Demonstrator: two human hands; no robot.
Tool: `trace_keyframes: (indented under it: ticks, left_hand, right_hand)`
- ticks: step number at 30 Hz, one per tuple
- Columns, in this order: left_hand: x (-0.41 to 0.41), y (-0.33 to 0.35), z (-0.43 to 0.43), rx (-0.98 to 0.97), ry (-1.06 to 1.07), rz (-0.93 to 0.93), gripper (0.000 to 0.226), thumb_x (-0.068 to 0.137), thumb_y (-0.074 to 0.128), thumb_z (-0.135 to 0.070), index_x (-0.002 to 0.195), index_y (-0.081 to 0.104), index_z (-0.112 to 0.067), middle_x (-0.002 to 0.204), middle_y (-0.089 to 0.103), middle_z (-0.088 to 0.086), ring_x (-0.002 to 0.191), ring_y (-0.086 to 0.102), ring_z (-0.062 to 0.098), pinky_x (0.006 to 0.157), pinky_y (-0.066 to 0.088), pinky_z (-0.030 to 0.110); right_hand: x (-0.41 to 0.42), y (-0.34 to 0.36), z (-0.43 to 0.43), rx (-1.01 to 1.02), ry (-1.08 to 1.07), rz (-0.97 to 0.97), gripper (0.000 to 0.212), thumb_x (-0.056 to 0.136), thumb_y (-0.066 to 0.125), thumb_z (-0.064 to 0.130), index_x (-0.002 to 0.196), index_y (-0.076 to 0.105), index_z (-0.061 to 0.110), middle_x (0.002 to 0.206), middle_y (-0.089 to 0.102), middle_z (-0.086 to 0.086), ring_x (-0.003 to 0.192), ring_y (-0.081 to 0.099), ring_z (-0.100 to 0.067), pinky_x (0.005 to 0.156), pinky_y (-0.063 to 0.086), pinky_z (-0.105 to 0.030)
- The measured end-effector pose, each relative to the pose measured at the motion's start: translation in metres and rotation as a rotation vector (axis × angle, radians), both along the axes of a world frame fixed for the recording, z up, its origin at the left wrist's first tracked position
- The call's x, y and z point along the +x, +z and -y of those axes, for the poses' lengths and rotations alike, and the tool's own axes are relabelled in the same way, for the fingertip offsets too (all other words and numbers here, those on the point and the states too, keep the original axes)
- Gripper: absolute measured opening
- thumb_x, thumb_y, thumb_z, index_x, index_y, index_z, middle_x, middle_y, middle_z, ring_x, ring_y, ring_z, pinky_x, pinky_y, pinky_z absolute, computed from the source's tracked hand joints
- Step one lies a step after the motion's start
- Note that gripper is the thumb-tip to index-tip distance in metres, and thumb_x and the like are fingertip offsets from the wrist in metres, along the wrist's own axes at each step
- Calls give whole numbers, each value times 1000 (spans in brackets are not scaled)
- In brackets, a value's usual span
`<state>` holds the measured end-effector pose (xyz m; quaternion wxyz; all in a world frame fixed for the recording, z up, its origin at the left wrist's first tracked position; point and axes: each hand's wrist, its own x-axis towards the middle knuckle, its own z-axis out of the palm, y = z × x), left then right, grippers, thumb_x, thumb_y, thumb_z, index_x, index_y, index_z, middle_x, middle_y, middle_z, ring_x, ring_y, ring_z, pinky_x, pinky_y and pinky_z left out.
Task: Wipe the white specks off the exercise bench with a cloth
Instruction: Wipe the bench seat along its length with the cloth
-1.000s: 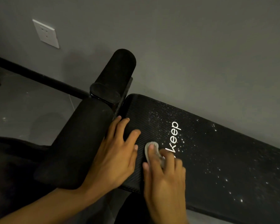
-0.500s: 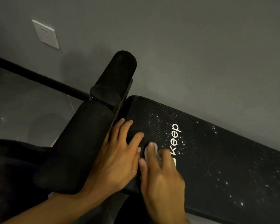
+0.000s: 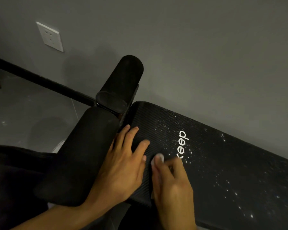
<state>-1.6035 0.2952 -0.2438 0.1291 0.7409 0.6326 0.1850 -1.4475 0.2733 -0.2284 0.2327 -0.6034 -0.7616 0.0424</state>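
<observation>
The black exercise bench pad [image 3: 223, 171] runs from the centre to the lower right, with white "Keep" lettering and white specks [image 3: 188, 156] scattered beside the lettering and further right. My left hand [image 3: 125, 165] lies flat on the pad's left end, fingers spread. My right hand [image 3: 171, 185] presses a small white cloth [image 3: 159, 158] onto the pad just left of the lettering; only the cloth's tip shows past my fingers. The right hand is motion-blurred.
Two black foam rollers [image 3: 121, 83] [image 3: 83, 146] stand at the bench's left end. A grey wall with a white socket [image 3: 50, 36] rises behind. A black baseboard strip [image 3: 40, 80] and grey floor [image 3: 23, 117] lie to the left.
My right hand with the cloth has slid slightly towards me and left on the pad, covering more of the cloth. The left hand has stayed in place.
</observation>
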Motion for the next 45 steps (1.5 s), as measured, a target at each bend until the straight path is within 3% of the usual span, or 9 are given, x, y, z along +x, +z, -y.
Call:
trace_keyframes:
  ticks: [6,12,19,22,26,31,33,39,45]
  left_hand:
    - [1,1,0,-14,-4,-6,42,98,34,-35,133,55,-24,155,38,14,151,28,32,117,27,43]
    - [0,4,1,-13,-4,26,41,99,34,-35,132,55,-24,156,39,14,151,28,32,116,18,38]
    - [0,7,2,-33,-2,27,41,98,36,-35,133,54,-25,158,37,12,153,25,30,118,9,33]
    - [0,7,1,-41,-1,41,39,96,38,-35,130,55,-25,156,40,12,152,28,31,117,15,34]
    - [1,9,0,-39,18,87,38,95,39,-34,126,59,-26,155,42,12,150,32,31,117,2,22]
    - [1,8,1,-34,11,84,40,96,38,-36,128,59,-25,156,40,11,151,29,30,113,20,34]
    - [1,9,1,-37,10,92,40,96,38,-36,128,59,-24,155,41,13,151,29,31,116,11,29]
    - [2,13,1,-39,5,172,27,92,42,-32,111,61,-25,152,47,14,149,34,32,119,-7,14]
    - [1,17,1,-49,-16,173,36,94,42,-33,122,64,-23,152,47,13,148,36,32,117,-9,12]
  right_hand:
    - [-15,5,-61,-8,-65,106,31,104,51,24,124,65,4,105,52,-4,74,57,-16,53,55,-34]
    - [-4,6,-13,-55,-2,35,37,103,45,38,123,67,18,99,51,5,61,54,-14,44,51,-37]
    - [-32,10,-101,-30,-122,102,26,105,50,25,113,68,7,104,52,-4,72,57,-17,56,53,-33]
    - [-30,10,-80,-38,-78,119,26,105,47,26,114,66,11,103,52,0,70,58,-17,54,53,-34]
    - [-20,17,-45,-96,-9,47,28,104,47,32,117,68,19,101,52,7,65,58,-13,52,55,-36]
    - [-34,25,-124,-109,-147,138,27,106,47,29,108,68,11,112,54,-6,84,64,-26,67,47,-32]
    - [-42,27,-140,-141,-184,166,29,107,45,29,103,66,10,113,52,-8,86,64,-28,67,43,-32]
    - [-37,31,-93,-173,-37,-4,22,104,51,25,109,69,13,110,54,-2,81,61,-16,72,54,-31]
    - [-52,35,-169,-198,-189,110,28,105,48,24,102,68,4,114,51,-13,90,64,-39,77,54,-46]
